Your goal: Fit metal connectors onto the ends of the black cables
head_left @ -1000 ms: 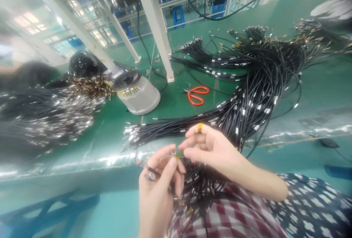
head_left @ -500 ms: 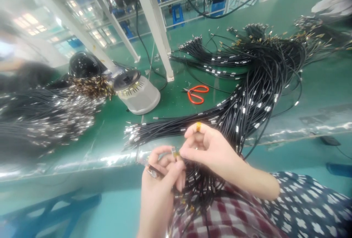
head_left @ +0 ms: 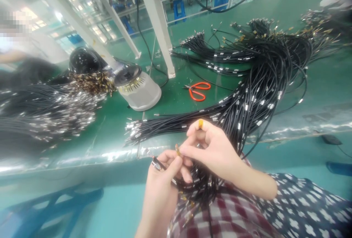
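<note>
- Pinching small yellow-brown tab (head_left: 177, 151) between thumb and index finger: left hand (head_left: 163, 181), near the table edge.
- Metal-ended black cable (head_left: 157, 163) lies across the same hand.
- Right hand (head_left: 213, 144): thumb and index tips close together at the tab; cannot tell whether they grip it.
- Beyond the hands, on green table (head_left: 173, 102): black cable bundle (head_left: 242, 111), orange-handled scissors (head_left: 198, 90).

Scissors (head_left: 199, 91) lie on the table (head_left: 174, 100) — device (head_left: 144, 93) to their left, cables (head_left: 264, 73) right.
</note>
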A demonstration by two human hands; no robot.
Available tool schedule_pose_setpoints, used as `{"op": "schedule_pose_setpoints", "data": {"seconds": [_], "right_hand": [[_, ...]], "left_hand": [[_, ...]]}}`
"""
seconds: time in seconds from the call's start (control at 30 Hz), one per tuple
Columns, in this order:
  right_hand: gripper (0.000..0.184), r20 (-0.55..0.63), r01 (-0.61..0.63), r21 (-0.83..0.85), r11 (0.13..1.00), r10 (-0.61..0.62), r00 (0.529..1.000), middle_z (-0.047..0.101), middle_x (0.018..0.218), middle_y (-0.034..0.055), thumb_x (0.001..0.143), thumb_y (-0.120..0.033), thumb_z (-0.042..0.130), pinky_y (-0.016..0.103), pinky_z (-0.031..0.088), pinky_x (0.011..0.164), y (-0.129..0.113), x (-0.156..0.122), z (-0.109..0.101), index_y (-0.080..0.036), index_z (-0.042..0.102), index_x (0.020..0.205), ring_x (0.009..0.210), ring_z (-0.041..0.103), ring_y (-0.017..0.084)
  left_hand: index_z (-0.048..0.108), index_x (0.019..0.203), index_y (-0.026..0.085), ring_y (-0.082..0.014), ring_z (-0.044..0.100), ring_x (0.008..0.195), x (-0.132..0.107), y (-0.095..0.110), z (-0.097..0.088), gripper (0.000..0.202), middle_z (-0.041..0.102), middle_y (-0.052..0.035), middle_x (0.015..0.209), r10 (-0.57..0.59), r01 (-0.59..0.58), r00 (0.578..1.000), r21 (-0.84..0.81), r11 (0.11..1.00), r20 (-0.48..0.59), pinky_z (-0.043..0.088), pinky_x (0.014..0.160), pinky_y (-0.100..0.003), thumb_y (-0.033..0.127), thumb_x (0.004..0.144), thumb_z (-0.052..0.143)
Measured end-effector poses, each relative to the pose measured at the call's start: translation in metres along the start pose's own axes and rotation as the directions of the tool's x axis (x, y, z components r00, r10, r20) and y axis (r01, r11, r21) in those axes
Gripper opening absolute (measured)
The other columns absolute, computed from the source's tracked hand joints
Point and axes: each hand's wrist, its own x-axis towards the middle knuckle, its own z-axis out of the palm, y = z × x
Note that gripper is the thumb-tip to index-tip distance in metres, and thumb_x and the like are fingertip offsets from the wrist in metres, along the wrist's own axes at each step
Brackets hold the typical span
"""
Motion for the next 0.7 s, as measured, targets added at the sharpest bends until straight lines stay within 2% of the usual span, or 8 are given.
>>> {"op": "schedule_pose_setpoints", "data": {"seconds": [0.17,0.27,0.4,0.47,0.57,0.7], "right_hand": [[0.031,0.079,-0.070,0.047,0.996,0.066,0.995,0.065,0.058,-0.0052,0.072,-0.013,0.073,0.027,0.048,0.060,0.001,0.003,-0.005,-0.021,0.045,0.081,0.051,0.060,0.011],[0.033,0.118,-0.048,0.116,0.992,0.034,0.992,0.066,0.065,-0.0036,0.071,-0.014,0.074,0.026,0.048,0.058,0.005,0.006,-0.007,-0.021,0.042,0.077,0.052,0.060,0.010],[0.036,0.136,-0.024,0.207,0.978,-0.004,0.991,0.063,0.065,-0.0064,0.074,-0.016,0.072,0.024,0.045,0.051,0.007,0.005,-0.004,-0.022,0.036,0.076,0.048,0.056,0.009],[0.037,0.108,-0.015,0.181,0.983,-0.005,0.994,0.062,0.064,-0.0073,0.074,-0.013,0.070,0.023,0.045,0.052,0.005,0.002,-0.001,-0.023,0.035,0.075,0.050,0.056,0.009],[0.035,0.046,0.042,0.070,0.997,-0.045,0.998,0.063,0.066,-0.0067,0.074,-0.005,0.067,0.023,0.044,0.056,-0.002,-0.004,0.000,-0.022,0.036,0.074,0.054,0.056,0.008],[0.034,0.088,0.062,-0.007,0.998,-0.062,0.994,0.066,0.068,-0.0051,0.076,-0.008,0.068,0.028,0.045,0.062,-0.008,-0.004,-0.006,-0.022,0.038,0.075,0.054,0.058,0.009]], "left_hand": [[0.065,0.066,0.014,-0.0070,0.056,0.039,-0.001,-0.001,-0.002,0.019,0.072,-0.0024,0.065,-0.033,0.033,0.997,0.003,0.999,0.072,0.039,0.046,-0.018,0.026,0.077,0.073],[0.064,0.067,0.013,-0.0050,0.052,0.035,0.001,0.000,-0.003,0.020,0.071,-0.0023,0.065,-0.048,0.046,0.993,0.024,0.999,0.106,0.035,0.042,-0.018,0.026,0.080,0.070],[0.064,0.074,0.015,-0.0038,0.051,0.035,0.000,0.000,-0.001,0.013,0.070,-0.0005,0.067,-0.030,0.025,0.994,0.054,0.998,0.110,0.032,0.042,-0.017,0.024,0.082,0.069],[0.063,0.078,0.017,-0.0031,0.049,0.035,-0.002,0.000,0.000,0.010,0.068,0.0018,0.065,-0.006,0.000,0.996,0.073,0.997,0.087,0.029,0.041,-0.016,0.021,0.078,0.072],[0.063,0.076,0.017,-0.0014,0.044,0.032,-0.004,-0.001,0.000,0.012,0.065,0.0043,0.057,0.045,-0.048,0.999,0.136,0.990,0.022,0.028,0.040,-0.016,0.019,0.075,0.075],[0.064,0.074,0.016,-0.0020,0.048,0.032,-0.005,-0.001,0.000,0.008,0.069,0.0009,0.061,0.097,-0.096,0.995,0.189,0.977,0.006,0.035,0.046,-0.018,0.017,0.079,0.070]]}}
